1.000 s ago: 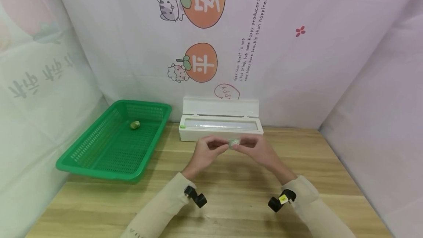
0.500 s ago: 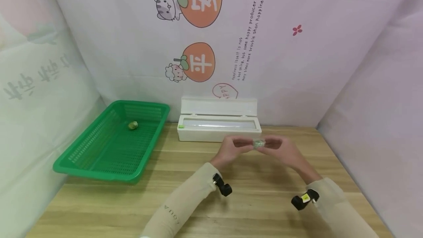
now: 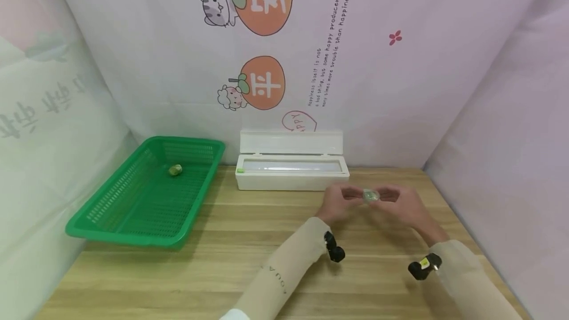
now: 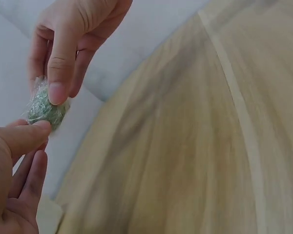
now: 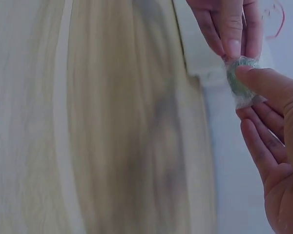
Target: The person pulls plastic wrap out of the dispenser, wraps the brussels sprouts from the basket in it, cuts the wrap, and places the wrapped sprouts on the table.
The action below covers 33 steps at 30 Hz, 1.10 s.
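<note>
Small green wrapped lump (image 3: 371,195): up off the wooden table (image 3: 213,270), right of centre, between both hands. Clear film around it, crinkled. Long axis looks roughly left-right, hand to hand; fingers cover the ends, can't tell which way it points.

Left hand (image 3: 337,202): thumb and fingers pinching its left end. Right hand (image 3: 408,207): same grip on the right end, thumb across the film.

Far side, just left of the hands: long white box (image 3: 291,181), long axis left-right, lid (image 3: 291,143) raised at the back. Far left: green basket (image 3: 124,239), one small greenish lump (image 3: 175,170) inside, toward its far end.
</note>
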Motion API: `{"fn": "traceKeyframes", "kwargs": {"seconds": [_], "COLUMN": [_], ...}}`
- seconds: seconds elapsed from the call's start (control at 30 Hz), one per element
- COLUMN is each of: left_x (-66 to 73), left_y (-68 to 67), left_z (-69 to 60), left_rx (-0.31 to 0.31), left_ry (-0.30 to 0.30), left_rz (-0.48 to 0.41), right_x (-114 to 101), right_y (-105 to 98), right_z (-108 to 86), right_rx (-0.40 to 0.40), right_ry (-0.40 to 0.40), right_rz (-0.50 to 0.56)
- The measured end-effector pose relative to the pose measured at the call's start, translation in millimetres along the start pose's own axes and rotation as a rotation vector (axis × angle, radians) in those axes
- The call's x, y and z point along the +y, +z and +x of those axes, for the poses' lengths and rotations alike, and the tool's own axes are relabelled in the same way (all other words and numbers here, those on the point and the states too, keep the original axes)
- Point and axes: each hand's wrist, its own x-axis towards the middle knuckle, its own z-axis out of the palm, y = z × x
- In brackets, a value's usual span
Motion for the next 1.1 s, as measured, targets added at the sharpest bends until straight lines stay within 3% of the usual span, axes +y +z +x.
{"fn": "traceKeyframes", "kwargs": {"seconds": [0.23, 0.37, 0.47, 0.7, 0.97, 1.1], "left_x": [-16.1, -19.5, -20.6, -9.8, -17.2, -21.8], "left_y": [31.1, 41.0, 44.1, 43.7, 47.0, 43.8], "left_z": [7.7, 4.3, 0.7, -8.4, -2.3, 0.3], "left_rx": [0.032, 0.036, 0.045, 0.050, 0.064, 0.010], "left_ry": [0.042, -0.009, -0.050, -0.010, -0.028, -0.019], "left_rz": [0.108, 0.132, 0.139, 0.167, 0.228, 0.219], "right_x": [20, 34, 40, 43, 44, 46], "right_y": [-9, -8, -5, -1, 2, 2], "right_z": [-7.4, -11.3, -12.2, -11.5, -11.4, -12.1], "right_rx": [-0.003, -0.030, -0.043, -0.057, -0.072, -0.068], "right_ry": [-0.009, 0.004, 0.004, 0.037, 0.050, 0.037], "right_rz": [-0.051, -0.076, -0.081, -0.086, -0.073, -0.070]}}
